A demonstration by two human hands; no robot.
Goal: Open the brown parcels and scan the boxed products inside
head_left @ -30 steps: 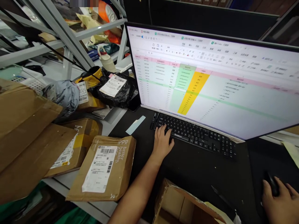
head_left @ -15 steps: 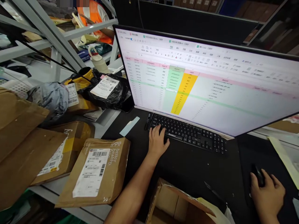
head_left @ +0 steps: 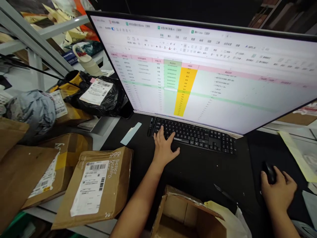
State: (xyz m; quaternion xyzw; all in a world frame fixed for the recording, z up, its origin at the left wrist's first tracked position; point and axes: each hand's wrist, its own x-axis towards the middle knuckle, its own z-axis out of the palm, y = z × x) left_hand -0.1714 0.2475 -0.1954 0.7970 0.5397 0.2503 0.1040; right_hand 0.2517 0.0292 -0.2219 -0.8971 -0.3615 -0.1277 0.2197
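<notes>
My left hand (head_left: 163, 148) rests at the left end of a black keyboard (head_left: 193, 133), fingers spread over the keys and thumb out to the side. At the right, my right hand (head_left: 279, 190) is wrapped round a black computer mouse (head_left: 269, 172) on a dark mouse pad (head_left: 257, 152). Behind the keyboard stands a large monitor (head_left: 223, 96) with a spreadsheet, its columns tinted green and yellow. One cell in the green column is outlined. The cell text is too small to read.
Labelled brown parcels (head_left: 119, 185) lie left of my forearm, with a black plastic-wrapped package (head_left: 111, 96) behind. An open cardboard box (head_left: 174, 208) stands at the front. Near it lies a knife (head_left: 225, 194). A blue paper strip (head_left: 131, 133) and a pale bottle (head_left: 89, 64) are further back.
The view has shifted, so the monitor sits further left and higher. My left fingers have spread wider over the keys. My right hand stays on the mouse.
</notes>
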